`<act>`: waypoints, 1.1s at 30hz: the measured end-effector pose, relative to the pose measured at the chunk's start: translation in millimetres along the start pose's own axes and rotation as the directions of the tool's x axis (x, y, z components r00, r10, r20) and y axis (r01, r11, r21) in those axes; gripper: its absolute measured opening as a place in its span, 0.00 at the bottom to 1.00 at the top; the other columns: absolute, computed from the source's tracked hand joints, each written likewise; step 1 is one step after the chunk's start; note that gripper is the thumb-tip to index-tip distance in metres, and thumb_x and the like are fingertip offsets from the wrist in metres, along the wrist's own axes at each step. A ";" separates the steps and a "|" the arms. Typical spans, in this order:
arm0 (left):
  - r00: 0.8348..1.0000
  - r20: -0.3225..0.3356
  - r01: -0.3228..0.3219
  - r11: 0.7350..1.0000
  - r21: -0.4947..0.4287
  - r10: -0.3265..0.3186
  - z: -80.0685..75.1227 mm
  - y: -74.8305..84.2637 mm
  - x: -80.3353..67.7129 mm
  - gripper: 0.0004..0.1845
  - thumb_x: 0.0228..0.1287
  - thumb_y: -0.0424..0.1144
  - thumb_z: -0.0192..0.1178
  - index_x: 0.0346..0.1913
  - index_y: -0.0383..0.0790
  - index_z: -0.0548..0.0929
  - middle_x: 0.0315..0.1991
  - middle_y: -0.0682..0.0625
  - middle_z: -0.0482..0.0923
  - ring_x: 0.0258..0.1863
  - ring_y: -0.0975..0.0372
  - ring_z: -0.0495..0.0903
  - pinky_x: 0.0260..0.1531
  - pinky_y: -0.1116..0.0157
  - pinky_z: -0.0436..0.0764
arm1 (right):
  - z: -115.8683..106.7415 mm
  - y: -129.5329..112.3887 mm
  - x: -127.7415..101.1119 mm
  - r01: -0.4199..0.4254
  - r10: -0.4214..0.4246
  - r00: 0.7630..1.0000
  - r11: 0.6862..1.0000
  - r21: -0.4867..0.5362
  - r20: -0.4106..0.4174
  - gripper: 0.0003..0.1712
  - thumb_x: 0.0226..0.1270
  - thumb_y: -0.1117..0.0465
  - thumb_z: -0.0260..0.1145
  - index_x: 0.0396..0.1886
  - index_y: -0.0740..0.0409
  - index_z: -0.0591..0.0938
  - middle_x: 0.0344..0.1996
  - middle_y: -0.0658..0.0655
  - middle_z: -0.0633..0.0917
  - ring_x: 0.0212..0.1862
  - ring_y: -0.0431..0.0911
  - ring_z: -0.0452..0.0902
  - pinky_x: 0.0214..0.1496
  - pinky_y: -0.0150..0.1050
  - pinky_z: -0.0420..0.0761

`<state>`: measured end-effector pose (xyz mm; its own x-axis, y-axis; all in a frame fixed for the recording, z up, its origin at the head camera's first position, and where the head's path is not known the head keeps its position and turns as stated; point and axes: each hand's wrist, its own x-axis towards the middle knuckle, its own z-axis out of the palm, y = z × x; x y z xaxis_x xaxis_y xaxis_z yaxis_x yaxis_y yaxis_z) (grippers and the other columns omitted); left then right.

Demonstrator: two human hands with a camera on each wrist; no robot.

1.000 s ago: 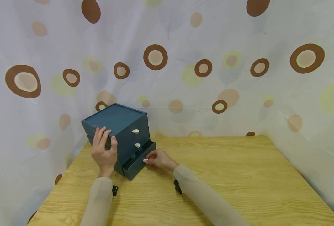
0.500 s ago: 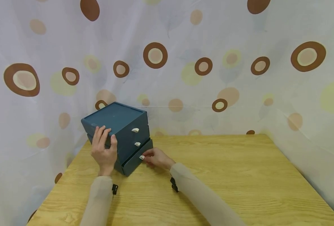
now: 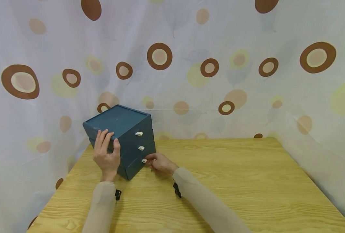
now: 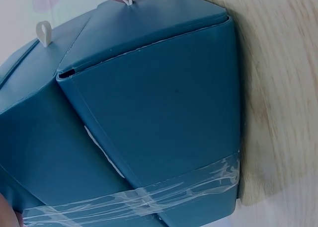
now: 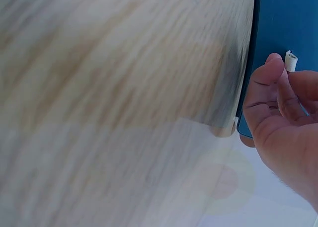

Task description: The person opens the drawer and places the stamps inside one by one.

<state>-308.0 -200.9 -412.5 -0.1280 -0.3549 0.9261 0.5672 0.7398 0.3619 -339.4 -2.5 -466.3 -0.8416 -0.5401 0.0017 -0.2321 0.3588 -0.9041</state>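
Note:
A dark blue three-drawer box (image 3: 118,121) stands turned at an angle on the left of the table. Each drawer front bears a small white pull loop. My left hand (image 3: 106,159) rests against the near side, fairly straight fingers reaching over the top edge and thumb by the front corner. At the bottom drawer (image 4: 149,18), fingertips of my right hand (image 3: 160,162) hold the white loop (image 5: 291,61). That drawer's front sits nearly flush with the others. Clear tape (image 4: 134,199) runs across the box's side in the left wrist view.
The box stands on a wood-grain table (image 3: 219,184). Behind it hangs a pale curtain (image 3: 178,32) with brown and yellow round shapes. Black straps (image 3: 177,190) show at both sleeves.
My right hand has pushed the bottom drawer inward, from standing partly out to nearly flush. My left hand has stayed on the box.

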 end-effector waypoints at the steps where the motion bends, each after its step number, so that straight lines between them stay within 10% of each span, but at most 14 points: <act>1: 1.000 -0.001 0.000 1.000 0.000 0.000 -0.1 -0.1 0.1 0.18 0.58 0.46 0.59 0.44 0.39 0.89 0.51 0.42 0.85 0.60 0.46 0.78 0.64 0.48 0.73 | 0.7 0.1 0.5 0.000 0.000 1.000 1.000 0.001 -0.002 0.23 0.71 0.73 0.47 0.62 0.69 0.76 0.49 0.69 0.83 0.25 0.44 0.69 0.24 0.30 0.68; 20: 1.000 0.016 -0.011 1.000 0.007 0.011 -1.6 0.4 0.0 0.19 0.61 0.48 0.57 0.46 0.40 0.89 0.52 0.42 0.84 0.61 0.46 0.77 0.65 0.48 0.72 | -13.9 3.6 -15.5 0.026 -0.028 1.000 0.993 -0.119 -0.014 0.18 0.73 0.63 0.56 0.59 0.62 0.81 0.55 0.60 0.83 0.46 0.52 0.82 0.39 0.38 0.83; 33: 0.988 0.078 0.123 0.987 0.100 -0.131 -0.9 18.4 -0.3 0.17 0.65 0.43 0.55 0.46 0.35 0.86 0.58 0.41 0.81 0.68 0.48 0.71 0.69 0.47 0.66 | -58.7 25.7 -50.1 0.015 -0.015 1.000 0.995 -0.102 0.007 0.20 0.74 0.62 0.55 0.59 0.67 0.79 0.55 0.64 0.82 0.48 0.54 0.81 0.45 0.45 0.83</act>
<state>-296.8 -187.7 -406.1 -0.2642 -0.4027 0.8764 0.4628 0.7443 0.4815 -331.9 78.4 -464.6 -0.8347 -0.5506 0.0121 -0.2934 0.4260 -0.8558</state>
